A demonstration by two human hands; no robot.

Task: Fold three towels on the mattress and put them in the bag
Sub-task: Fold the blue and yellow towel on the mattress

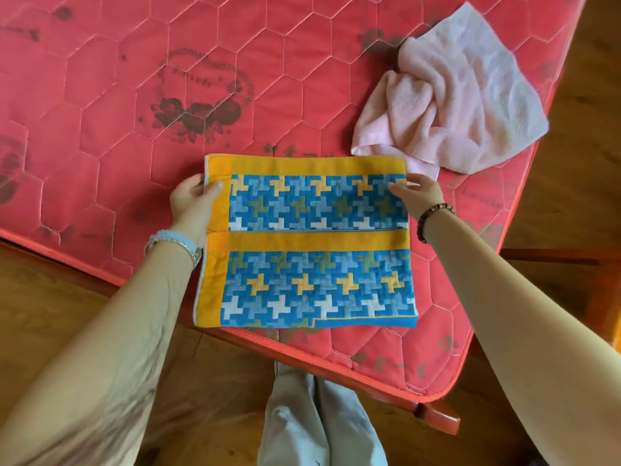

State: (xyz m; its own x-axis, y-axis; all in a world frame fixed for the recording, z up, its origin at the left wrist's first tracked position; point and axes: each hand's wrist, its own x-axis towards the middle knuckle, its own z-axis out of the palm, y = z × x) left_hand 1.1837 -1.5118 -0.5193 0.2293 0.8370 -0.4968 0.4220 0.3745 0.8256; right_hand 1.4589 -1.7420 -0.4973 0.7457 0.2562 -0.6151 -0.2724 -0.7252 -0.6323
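Note:
A yellow and blue patterned towel (312,243) lies folded on the red quilted mattress (134,105), near its front corner. My left hand (191,203) pinches the towel's upper fold at the left edge, thumb on top. At the right edge my right hand (420,193) pinches the same fold, fingers over the cloth. A crumpled pink towel (460,95) lies on the mattress behind and to the right, apart from both hands. No bag is in view.
The mattress corner (433,388) sits on a wooden frame just in front of my legs (319,422). Wooden floor (584,163) shows to the right and lower left of the mattress.

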